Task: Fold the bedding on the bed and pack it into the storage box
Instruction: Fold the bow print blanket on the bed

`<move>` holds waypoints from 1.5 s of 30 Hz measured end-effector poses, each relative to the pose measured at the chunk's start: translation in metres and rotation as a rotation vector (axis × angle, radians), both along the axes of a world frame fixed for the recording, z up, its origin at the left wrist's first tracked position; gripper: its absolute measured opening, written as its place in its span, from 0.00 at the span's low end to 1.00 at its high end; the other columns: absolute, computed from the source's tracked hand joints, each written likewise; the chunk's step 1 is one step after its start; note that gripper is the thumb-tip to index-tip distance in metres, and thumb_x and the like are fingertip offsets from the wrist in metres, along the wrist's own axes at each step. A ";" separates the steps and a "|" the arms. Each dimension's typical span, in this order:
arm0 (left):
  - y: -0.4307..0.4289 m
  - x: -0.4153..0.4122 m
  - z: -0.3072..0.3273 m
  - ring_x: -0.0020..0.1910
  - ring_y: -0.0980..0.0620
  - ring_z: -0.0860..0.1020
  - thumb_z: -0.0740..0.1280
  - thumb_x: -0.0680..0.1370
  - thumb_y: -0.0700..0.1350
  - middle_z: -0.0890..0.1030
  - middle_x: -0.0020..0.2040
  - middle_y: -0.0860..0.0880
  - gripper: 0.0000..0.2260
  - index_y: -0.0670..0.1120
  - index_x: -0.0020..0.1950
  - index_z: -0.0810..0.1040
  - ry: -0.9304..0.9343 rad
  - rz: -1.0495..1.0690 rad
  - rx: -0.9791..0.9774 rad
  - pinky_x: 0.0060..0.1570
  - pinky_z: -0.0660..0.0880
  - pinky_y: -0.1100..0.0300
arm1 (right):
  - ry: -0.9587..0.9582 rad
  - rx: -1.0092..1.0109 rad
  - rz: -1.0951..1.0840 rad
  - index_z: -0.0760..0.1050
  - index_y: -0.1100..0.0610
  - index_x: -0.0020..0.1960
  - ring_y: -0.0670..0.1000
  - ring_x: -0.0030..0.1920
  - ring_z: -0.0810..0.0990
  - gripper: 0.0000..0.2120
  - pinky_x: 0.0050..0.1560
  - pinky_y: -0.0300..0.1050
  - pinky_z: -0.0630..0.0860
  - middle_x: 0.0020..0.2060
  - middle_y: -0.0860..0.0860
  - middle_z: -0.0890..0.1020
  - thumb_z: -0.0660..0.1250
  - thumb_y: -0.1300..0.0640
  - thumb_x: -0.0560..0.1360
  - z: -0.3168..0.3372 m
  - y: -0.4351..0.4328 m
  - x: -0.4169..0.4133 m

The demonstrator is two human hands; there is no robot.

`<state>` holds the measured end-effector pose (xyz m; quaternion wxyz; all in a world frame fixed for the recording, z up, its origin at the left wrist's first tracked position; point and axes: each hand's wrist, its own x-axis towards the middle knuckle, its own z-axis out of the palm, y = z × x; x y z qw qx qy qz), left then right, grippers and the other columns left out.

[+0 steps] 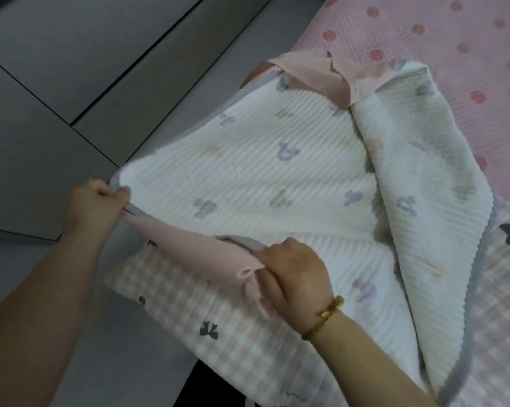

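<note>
The right hand point(294, 271) hides its fingertips in the blanket point(277, 171), cut off bottom right.

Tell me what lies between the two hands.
In the head view, a fold of plain pink cloth spans from the left hand to the right hand, along the white quilt's grey edge; both hands grip it.

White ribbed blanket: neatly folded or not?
Loosely doubled, not flat. The white blanket is creased, its near edge gripped by the left hand and right hand.
</note>
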<state>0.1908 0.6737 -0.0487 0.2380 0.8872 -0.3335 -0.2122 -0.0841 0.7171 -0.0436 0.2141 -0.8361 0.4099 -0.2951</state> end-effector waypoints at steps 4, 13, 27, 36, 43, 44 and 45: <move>0.013 -0.013 -0.021 0.60 0.38 0.70 0.66 0.75 0.43 0.72 0.62 0.36 0.13 0.39 0.56 0.76 -0.236 -0.201 0.307 0.60 0.68 0.48 | 0.583 0.201 0.233 0.83 0.48 0.46 0.47 0.40 0.80 0.12 0.48 0.36 0.65 0.35 0.47 0.82 0.61 0.54 0.70 -0.046 0.028 0.020; 0.024 -0.150 -0.046 0.76 0.49 0.43 0.55 0.79 0.58 0.43 0.77 0.48 0.30 0.52 0.76 0.45 -0.105 -0.797 0.303 0.71 0.41 0.47 | 0.042 0.170 -0.184 0.81 0.62 0.45 0.50 0.40 0.76 0.16 0.44 0.43 0.73 0.37 0.56 0.83 0.58 0.54 0.71 -0.031 0.024 -0.037; 0.012 -0.172 -0.076 0.74 0.52 0.34 0.46 0.76 0.66 0.33 0.75 0.51 0.33 0.55 0.74 0.33 -0.348 -0.907 0.618 0.70 0.36 0.43 | -0.501 0.893 -1.135 0.73 0.59 0.53 0.55 0.42 0.77 0.09 0.50 0.49 0.75 0.47 0.56 0.79 0.65 0.56 0.75 0.003 -0.087 -0.220; 0.025 -0.140 -0.065 0.75 0.46 0.49 0.45 0.68 0.69 0.50 0.77 0.45 0.40 0.49 0.76 0.54 -0.231 -0.512 0.407 0.71 0.47 0.47 | 0.122 1.063 0.054 0.69 0.54 0.56 0.42 0.40 0.70 0.12 0.41 0.32 0.65 0.40 0.43 0.71 0.66 0.54 0.75 -0.013 -0.067 -0.102; 0.020 -0.108 -0.065 0.74 0.45 0.54 0.50 0.53 0.80 0.53 0.76 0.45 0.58 0.50 0.76 0.51 -0.020 -0.277 0.428 0.69 0.54 0.47 | -1.317 1.271 -0.850 0.64 0.61 0.69 0.56 0.62 0.72 0.24 0.62 0.50 0.69 0.56 0.53 0.75 0.56 0.47 0.79 -0.020 -0.143 -0.131; 0.012 -0.101 -0.066 0.74 0.45 0.56 0.56 0.59 0.76 0.54 0.76 0.46 0.53 0.49 0.76 0.51 0.017 -0.257 0.394 0.69 0.56 0.48 | -1.378 1.221 -0.893 0.65 0.63 0.69 0.57 0.61 0.74 0.25 0.62 0.52 0.70 0.55 0.55 0.77 0.58 0.49 0.78 -0.016 -0.160 -0.124; 0.006 -0.099 -0.069 0.73 0.45 0.58 0.61 0.63 0.71 0.57 0.76 0.46 0.49 0.48 0.76 0.52 0.053 -0.244 0.343 0.70 0.58 0.49 | -1.411 1.167 -0.897 0.69 0.63 0.66 0.56 0.55 0.78 0.21 0.58 0.53 0.74 0.49 0.56 0.79 0.60 0.51 0.78 -0.007 -0.173 -0.118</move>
